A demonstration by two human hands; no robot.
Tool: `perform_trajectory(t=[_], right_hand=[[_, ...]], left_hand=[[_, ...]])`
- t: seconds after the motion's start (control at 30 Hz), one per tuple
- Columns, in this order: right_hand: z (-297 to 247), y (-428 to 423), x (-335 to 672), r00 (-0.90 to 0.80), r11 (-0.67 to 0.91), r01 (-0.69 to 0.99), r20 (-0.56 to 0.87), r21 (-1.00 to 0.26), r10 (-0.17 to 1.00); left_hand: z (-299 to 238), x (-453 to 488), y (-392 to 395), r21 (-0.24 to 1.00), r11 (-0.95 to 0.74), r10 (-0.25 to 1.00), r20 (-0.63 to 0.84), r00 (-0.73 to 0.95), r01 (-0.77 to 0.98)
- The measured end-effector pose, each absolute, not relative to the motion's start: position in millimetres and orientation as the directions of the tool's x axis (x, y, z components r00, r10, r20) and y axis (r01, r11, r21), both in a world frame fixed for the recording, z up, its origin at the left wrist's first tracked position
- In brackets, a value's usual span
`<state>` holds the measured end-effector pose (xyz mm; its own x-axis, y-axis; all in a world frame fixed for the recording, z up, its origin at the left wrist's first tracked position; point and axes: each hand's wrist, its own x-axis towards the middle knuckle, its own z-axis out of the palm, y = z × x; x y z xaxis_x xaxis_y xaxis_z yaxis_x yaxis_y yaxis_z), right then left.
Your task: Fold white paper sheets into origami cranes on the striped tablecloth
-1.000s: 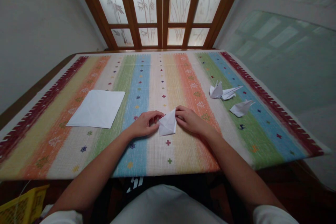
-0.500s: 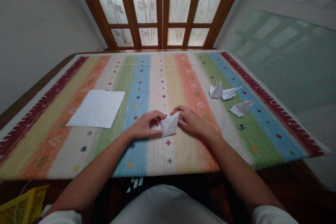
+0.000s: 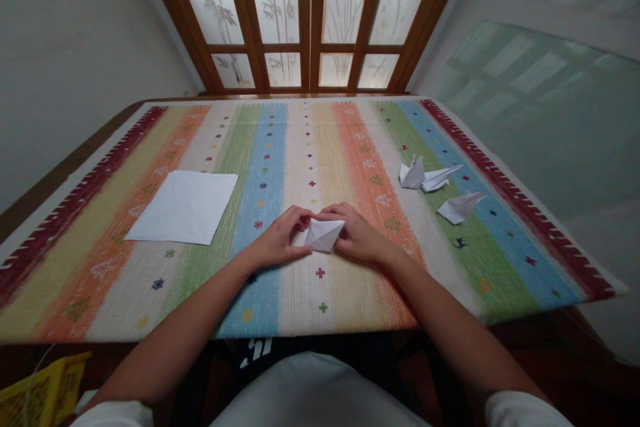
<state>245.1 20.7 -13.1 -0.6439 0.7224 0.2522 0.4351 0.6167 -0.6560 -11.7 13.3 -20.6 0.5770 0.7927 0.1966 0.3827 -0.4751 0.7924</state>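
My left hand [image 3: 280, 238] and my right hand [image 3: 356, 233] both pinch a folded white paper piece [image 3: 324, 235] from opposite sides, near the middle of a striped woven tablecloth [image 3: 300, 300]. Their fingertips nearly meet above it and hide its upper edge. A flat white paper sheet [image 3: 184, 207] lies to the left of my left hand. Off to the right of my right hand sit a folded paper crane [image 3: 413, 174], a pointed paper fold [image 3: 437, 178] touching it, and another folded paper figure [image 3: 459, 208].
Frosted glass doors in a wooden frame [image 3: 310, 20] stand beyond the far table edge. Walls flank the table on both sides. A yellow plastic crate [image 3: 45, 393] sits on the floor at lower left, below the near table edge.
The folded paper has turned clockwise and now lies lower and more sideways. My hands have closed in over it, with my right hand shifted onto its upper edge.
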Motion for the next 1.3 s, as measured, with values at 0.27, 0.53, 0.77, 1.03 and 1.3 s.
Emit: perform_trajectory(t=[0.27,0.53,0.77,1.03,1.3], right_hand=[[-26.8,28.9,238.3,-0.556,0.578,0.445,0.295,-0.684,0.777],[-29.6,27.7,236.6,-0.566,0.621,0.408,0.348,-0.669,0.747],[-35.9,28.6,230.7,-0.525,0.585,0.443,0.332,-0.679,0.784],[-33.7,29.7,224.6,-0.425,0.562,0.531,0.375,-0.634,0.824],[-36.8,30.4,220.0,-0.353,0.524,0.570,0.387,-0.633,0.852]], left_hand=[[-23.2,-10.9,13.7,0.848,-0.353,0.853,0.118,0.508,0.396],[-20.8,-12.0,14.5,0.843,-0.360,0.867,0.145,0.476,0.399],[-20.2,-12.5,15.2,0.807,-0.404,0.854,0.165,0.493,0.431],[-20.3,-12.0,15.2,0.824,-0.380,0.860,0.148,0.488,0.420],[-23.5,-9.8,14.7,0.822,-0.396,0.853,0.166,0.494,0.408]])
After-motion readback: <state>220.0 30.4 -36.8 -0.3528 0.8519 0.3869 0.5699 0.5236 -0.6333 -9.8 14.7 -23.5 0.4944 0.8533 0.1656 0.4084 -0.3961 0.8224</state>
